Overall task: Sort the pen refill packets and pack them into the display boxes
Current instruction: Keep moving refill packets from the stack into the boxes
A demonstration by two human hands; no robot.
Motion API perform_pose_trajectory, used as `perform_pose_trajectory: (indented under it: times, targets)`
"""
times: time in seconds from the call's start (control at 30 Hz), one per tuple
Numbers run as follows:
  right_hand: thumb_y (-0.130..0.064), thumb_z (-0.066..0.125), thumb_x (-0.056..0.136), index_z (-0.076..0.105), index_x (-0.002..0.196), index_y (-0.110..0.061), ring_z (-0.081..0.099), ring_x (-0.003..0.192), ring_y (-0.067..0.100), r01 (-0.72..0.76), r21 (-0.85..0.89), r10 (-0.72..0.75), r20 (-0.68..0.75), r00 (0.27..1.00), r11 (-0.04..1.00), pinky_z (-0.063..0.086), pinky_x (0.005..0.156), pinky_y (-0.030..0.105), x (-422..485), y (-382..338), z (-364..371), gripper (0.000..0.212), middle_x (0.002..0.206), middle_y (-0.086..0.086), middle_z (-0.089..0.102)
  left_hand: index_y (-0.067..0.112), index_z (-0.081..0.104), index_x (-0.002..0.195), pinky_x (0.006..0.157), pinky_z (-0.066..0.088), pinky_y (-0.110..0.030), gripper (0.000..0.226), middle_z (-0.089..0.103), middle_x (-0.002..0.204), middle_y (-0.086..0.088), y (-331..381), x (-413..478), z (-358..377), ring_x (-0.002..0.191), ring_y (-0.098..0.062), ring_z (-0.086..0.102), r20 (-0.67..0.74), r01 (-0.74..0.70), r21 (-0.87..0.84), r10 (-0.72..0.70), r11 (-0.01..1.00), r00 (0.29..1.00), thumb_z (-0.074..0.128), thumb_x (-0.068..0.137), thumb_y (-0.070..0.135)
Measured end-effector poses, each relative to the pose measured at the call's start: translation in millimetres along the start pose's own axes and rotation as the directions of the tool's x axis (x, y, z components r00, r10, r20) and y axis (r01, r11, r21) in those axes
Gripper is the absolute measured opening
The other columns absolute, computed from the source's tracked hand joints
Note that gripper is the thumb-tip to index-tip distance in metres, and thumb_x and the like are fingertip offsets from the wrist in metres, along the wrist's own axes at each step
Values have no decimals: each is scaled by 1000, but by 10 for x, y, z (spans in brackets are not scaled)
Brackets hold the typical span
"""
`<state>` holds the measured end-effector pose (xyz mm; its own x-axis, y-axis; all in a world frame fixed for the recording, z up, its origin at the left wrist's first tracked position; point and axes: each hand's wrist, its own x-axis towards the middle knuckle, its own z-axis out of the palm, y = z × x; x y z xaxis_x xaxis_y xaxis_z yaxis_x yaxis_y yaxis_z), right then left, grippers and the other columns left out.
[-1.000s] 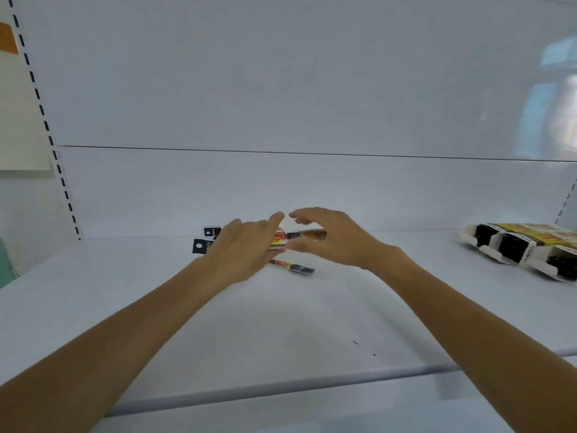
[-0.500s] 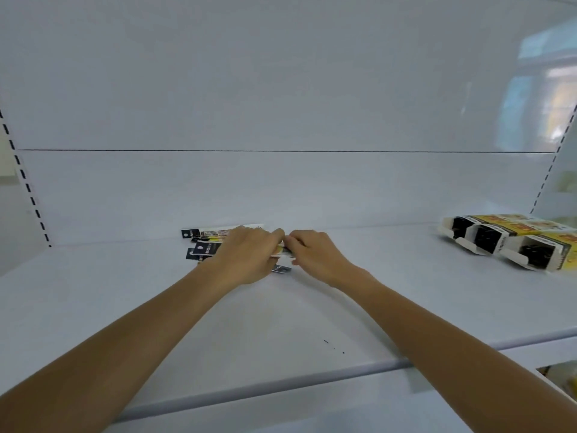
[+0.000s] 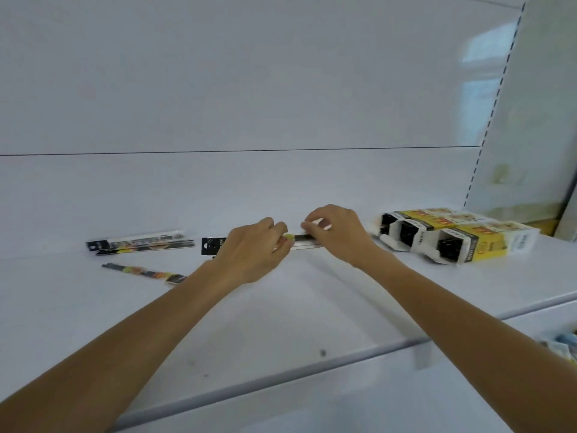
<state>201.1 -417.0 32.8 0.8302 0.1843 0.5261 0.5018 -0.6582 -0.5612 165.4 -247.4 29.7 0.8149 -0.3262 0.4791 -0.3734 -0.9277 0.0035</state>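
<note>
Both hands hold one small stack of long refill packets [image 3: 301, 239] lengthwise just above the white shelf [image 3: 281, 310]. My left hand [image 3: 254, 250] grips its left part, where a black header tab [image 3: 209, 245] sticks out. My right hand [image 3: 335, 234] pinches the right end with curled fingers. Two more packets [image 3: 140, 242] lie at the back left, and a single thin one [image 3: 145, 272] lies in front of them. Three yellow and black display boxes [image 3: 452, 240] lie on their sides at the right, open ends towards me.
The shelf's back panel [image 3: 249, 189] rises just behind the packets. A perforated upright [image 3: 487, 120] and a side panel close off the right. The shelf's front lip [image 3: 312, 367] runs across below my forearms. Some coloured stock [image 3: 562, 346] shows beneath at the far right.
My view has swung left to right, and both hands have carried the held packets rightwards, away from the packets left on the shelf and nearer the display boxes.
</note>
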Motion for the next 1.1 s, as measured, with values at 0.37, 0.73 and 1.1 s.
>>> perform_pose_trajectory:
  times: [0.37, 0.73, 1.1]
  targets:
    - [-26, 48, 95, 63, 110, -12, 55, 105, 18, -48, -368, 9, -106, 994, 929, 38, 87, 29, -96, 1869, -1966, 25, 116, 4, 62, 23, 50, 93, 66, 33, -31, 15, 50, 73, 10, 1355, 881, 277, 76, -22, 50, 15, 122, -231, -122, 965, 992, 40, 93, 35]
    - [-35, 7, 76, 60, 91, -9, 55, 85, 29, -70, -622, -29, -147, 989, 780, 32, 68, 33, -330, 2752, -2099, 61, 95, 7, 64, 22, 54, 99, 67, 39, -32, 18, 61, 87, -1, 2072, 1132, 570, 83, -25, 55, 61, 137, -37, -135, 990, 989, 43, 89, 30]
    - [-40, 2, 75, 60, 91, -10, 53, 84, 26, -83, -580, -52, -211, 976, 810, 27, 70, 33, -316, 2817, -2077, 67, 92, 5, 62, 23, 44, 72, 63, 34, -31, 18, 56, 81, -3, 2328, 1220, 672, 77, -27, 50, 172, 197, -112, -177, 974, 969, 43, 90, 26]
